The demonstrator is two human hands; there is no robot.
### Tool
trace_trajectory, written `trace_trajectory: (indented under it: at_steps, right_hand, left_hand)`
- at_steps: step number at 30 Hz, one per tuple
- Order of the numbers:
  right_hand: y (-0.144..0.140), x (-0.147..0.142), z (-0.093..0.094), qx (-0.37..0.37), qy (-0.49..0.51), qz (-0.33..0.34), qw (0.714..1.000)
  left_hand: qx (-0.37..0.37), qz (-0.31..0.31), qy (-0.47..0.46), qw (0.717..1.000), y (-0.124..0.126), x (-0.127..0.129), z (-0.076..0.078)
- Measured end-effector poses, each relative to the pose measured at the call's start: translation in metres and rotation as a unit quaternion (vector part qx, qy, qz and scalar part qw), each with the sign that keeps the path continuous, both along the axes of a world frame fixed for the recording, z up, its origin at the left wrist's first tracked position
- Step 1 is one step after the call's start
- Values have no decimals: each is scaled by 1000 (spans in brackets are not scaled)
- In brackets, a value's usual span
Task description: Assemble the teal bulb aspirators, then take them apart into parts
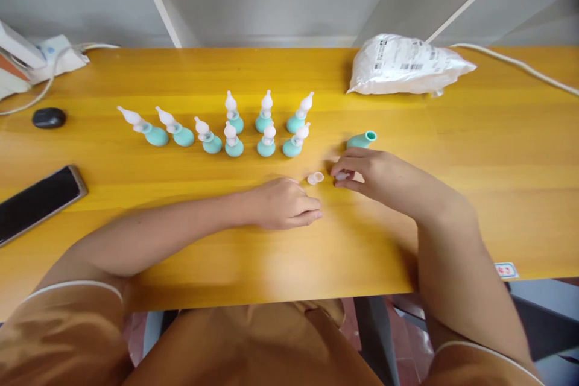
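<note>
My right hand (373, 175) pinches a small whitish translucent plastic piece (342, 176) between thumb and fingers, just above the table. Directly behind that hand a teal rubber bulb (360, 140) stands without a tip, its round mouth open and leaning right. My left hand (284, 204) rests on the table, its fingers curled and pressed together; I see nothing in them. Close beyond its knuckles lies a small clear plastic cup-shaped piece (315, 178). Several bulb nasal aspirators (234, 147), teal with whitish tips, stand upright in two uneven rows at the back left.
A white plastic bag (407, 66) with printed labels lies at the back right, beside a white cable (520, 66). On the left are a phone (38, 204) and a small black case (49, 117). A sticker (506, 270) marks the front edge of the wooden table (520, 193).
</note>
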State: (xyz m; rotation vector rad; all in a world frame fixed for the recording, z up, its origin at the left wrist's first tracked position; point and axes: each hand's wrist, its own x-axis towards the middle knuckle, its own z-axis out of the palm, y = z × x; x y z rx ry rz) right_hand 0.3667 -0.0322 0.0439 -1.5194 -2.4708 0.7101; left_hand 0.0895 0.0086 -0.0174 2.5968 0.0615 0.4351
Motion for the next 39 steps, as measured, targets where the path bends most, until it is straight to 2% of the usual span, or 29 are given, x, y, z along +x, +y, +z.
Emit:
trace_trajectory:
  at_steps: [6,14,17,20,22,24,27,29,30,34,39]
  right_hand:
    - [-1,-2,1,35,7,4,999]
    - [4,-5,-10,93,4,17,996]
    - [4,-5,-4,117,24,11,993]
    - [0,-5,10,129,75,-25,989]
    - [-3,-7,19,130,144,-52,980]
    - [-7,-11,24,125,240,-55,961]
    - [-10,-20,25,111,359,-27,926]
    - [-11,-27,22,102,384,-13,917]
    - [-11,-30,20,96,385,-8,918]
    - [-11,-40,14,64,377,14,924]
    - [-10,-42,11,58,373,22,926]
  left_hand:
    - [-1,2,7,1000,1,0,1]
    - [-28,3,-14,1000,1,0,-1]
    - [-43,1,-7,999,0,0,0]
    - [-95,-10,-1,995,1,0,4]
    - [-175,-14,3,985,2,-1,9]
    - [-305,-6,8,952,4,-1,15]
    - [-525,25,-11,850,8,-1,22]
    - [-617,30,-28,786,10,0,25]
    - [-643,23,-30,765,11,1,26]
    - [-688,-1,-29,725,11,2,26]
    - [-696,10,-14,718,13,2,22]
